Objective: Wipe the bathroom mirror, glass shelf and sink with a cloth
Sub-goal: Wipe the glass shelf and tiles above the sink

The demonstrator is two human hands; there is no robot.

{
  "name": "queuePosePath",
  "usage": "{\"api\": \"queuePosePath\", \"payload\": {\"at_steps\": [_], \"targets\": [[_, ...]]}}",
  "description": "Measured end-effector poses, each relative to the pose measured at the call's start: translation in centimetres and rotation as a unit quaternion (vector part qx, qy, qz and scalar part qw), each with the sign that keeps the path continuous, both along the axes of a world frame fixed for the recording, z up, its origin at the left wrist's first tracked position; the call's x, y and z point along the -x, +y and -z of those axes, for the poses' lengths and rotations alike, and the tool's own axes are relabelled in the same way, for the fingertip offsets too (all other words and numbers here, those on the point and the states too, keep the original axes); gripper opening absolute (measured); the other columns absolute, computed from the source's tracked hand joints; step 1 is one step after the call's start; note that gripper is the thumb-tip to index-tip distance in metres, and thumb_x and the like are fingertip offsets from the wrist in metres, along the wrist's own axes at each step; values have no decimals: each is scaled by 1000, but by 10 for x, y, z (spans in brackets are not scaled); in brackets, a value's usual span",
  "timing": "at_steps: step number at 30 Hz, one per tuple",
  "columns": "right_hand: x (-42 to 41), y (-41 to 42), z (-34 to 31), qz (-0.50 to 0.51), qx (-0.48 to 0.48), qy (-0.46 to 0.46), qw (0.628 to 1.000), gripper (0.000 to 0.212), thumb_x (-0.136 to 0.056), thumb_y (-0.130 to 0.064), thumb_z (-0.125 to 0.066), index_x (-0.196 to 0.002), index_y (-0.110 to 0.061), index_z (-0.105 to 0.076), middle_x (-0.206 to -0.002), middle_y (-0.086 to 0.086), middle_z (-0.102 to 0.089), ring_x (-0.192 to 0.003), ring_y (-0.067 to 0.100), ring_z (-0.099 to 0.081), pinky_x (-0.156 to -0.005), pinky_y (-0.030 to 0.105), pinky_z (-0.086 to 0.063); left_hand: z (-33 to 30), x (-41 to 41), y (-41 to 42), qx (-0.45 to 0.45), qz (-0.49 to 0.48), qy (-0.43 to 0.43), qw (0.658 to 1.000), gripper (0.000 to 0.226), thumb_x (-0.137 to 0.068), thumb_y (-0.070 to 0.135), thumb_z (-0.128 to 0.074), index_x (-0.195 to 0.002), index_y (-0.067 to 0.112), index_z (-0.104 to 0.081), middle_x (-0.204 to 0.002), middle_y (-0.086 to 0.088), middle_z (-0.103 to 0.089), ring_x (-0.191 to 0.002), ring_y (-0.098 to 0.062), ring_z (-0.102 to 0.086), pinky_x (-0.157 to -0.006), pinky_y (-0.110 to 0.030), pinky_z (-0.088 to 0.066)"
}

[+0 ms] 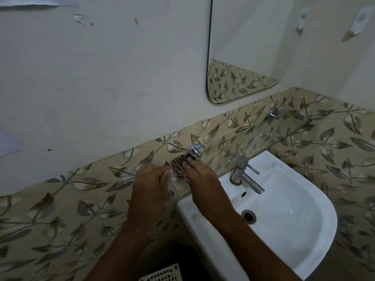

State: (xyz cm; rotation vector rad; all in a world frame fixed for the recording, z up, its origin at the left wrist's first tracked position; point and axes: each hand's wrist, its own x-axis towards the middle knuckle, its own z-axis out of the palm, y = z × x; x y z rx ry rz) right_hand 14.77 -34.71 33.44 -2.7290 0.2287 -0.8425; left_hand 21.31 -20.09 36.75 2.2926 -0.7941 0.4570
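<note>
a: nearest us, the white sink point(203, 224) sits at right with its tap point(241, 175).
b: above its left rim our left hand point(150, 179) and right hand point(199, 173) both pinch a small brown cloth point(179, 163), fingers curled.
a: it's at the glass shelf point(233, 153), by the chrome bracket point(194, 150).
b: if we press too hard there, we reckon the glass could slip. the mirror point(243, 57) hangs beyond.

— What colour is the sink point(284, 236)?
— Glossy white, with a silver tap point(243, 175).
— And the tiles point(67, 209)?
— Beige, patterned with grey-brown leaves on thin stems. The wall point(101, 78) above is plain off-white.
— The cloth point(179, 166)?
— Dark brown with a pale ribbed pattern.
— The basket point(162, 273)?
— White lattice.
</note>
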Motion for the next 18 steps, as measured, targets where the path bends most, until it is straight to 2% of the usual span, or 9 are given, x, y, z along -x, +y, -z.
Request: {"api": "queuePosePath", "payload": {"at_steps": [2,4,7,9,11,13,15,16,18], "targets": [[0,15,0,-62,-6,3,998,50,-82,-3,-62,-133,-7,-59,-136,15,-59,-124,34,-56,-104,51,-46,-4,2,-1,15,-1,-12,1000,17,-95,12,-55,-92,12,-71,-83,1,-63,-78,-12,-52,-72,-16,-32],[11,21,6,-99,-32,-8,995,45,-92,-13,-47,-135,-10,-56,-139,13,-57,-128,33,-53,-106,50,-44,-6,2,-2,24,-17,5,1000,16,-95,14,-56,-92,15,-71,-84,2,-65,-78,-11,-54,-74,-16,-34],[41,22,21,-93,20,-50,994,42,-103,-17,-31,-138,-8,-51,-143,13,-53,-133,33,-48,-104,49,-47,-4,1,-3,4,-36,25,999,12,-93,19,-60,-89,18,-72,-83,4,-65,-76,-9,-55,-71,-17,-35],[55,19,31,-64,22,-84,994,49,-109,-24,-18,-140,-5,-51,-147,14,-48,-139,33,-42,-108,49,-43,-1,5,-4,-8,-31,30,999,7,-89,20,-66,-88,19,-73,-81,6,-64,-73,-5,-51,-68,-15,-33],[58,16,40,-32,-20,-113,993,49,-110,-27,-21,-140,-3,-51,-151,13,-43,-143,33,-35,-112,49,-39,1,11,-6,-11,-6,38,999,5,-87,20,-69,-88,20,-74,-78,8,-60,-69,-2,-47,-64,-7,-29],[56,16,46,14,-61,-129,990,39,-105,-10,-43,-144,-7,-47,-156,9,-37,-146,29,-30,-110,48,-42,2,15,-8,-19,10,52,998,7,-86,20,-70,-89,20,-76,-76,9,-55,-69,-3,-46,-63,-4,-26],[52,17,45,73,-151,-158,973,55,-94,3,-59,-145,-13,-47,-158,2,-34,-146,23,-31,-108,41,-44,4,16,-9,-23,10,67,997,9,-86,17,-70,-91,18,-77,-75,10,-48,-68,-5,-44,-63,-4,-25],[47,15,42,106,-215,-185,953,54,-95,1,-60,-145,-14,-48,-159,-1,-32,-145,20,-34,-109,35,-43,5,16,-9,-21,11,69,997,9,-87,17,-69,-91,17,-77,-75,10,-47,-68,-5,-44,-63,-4,-25],[35,10,31,179,-321,-227,902,45,-102,-21,-52,-147,-19,-45,-160,-8,-26,-139,22,-44,-111,23,-38,5,17,-9,-17,11,75,997,10,-87,16,-68,-92,16,-77,-76,10,-48,-69,-6,-45,-63,-8,-27]]}}
